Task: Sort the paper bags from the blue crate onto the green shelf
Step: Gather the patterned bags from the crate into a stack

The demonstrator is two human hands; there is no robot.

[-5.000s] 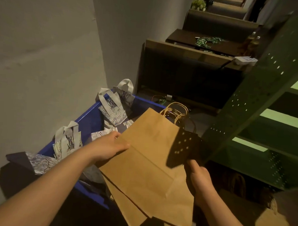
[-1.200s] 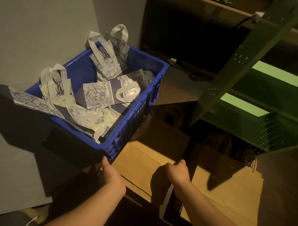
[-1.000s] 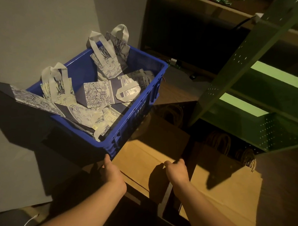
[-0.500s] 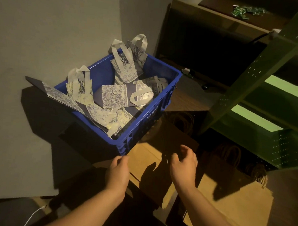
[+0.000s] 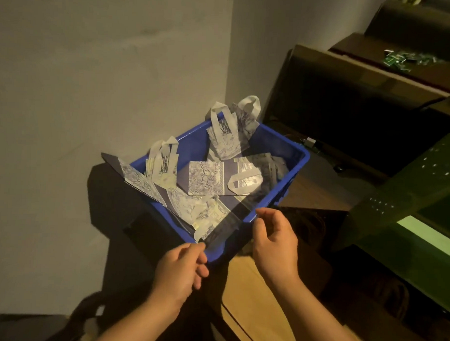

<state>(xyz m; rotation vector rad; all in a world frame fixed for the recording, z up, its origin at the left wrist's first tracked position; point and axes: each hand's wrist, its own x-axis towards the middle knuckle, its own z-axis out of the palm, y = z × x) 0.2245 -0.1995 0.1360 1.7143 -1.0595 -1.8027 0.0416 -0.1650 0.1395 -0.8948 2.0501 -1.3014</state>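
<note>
The blue crate (image 5: pixel 294 170) stands in the corner by the wall and holds several white bags with blue prints. One printed bag (image 5: pixel 213 181) lies flat in the middle, another (image 5: pixel 223 137) stands at the back, and a long one (image 5: pixel 132 176) hangs over the left rim. My left hand (image 5: pixel 182 268) hovers at the crate's near corner with fingers loosely curled around nothing. My right hand (image 5: pixel 274 238) is open by the near rim, fingers apart. Brown paper bags (image 5: pixel 250 304) lie flat on the floor below my hands. The green shelf (image 5: pixel 406 202) is at the right.
A grey wall (image 5: pixel 107 89) runs behind and left of the crate. A dark wooden bench (image 5: pixel 348 103) stands behind it, with small green items (image 5: pixel 398 60) on the table beyond. A dark strap or cable lies on the floor at the lower left.
Both hands let go of the brown bags on the floor and rose to the crate's near rim. The view tilted up, so the crate now sits in the middle.
</note>
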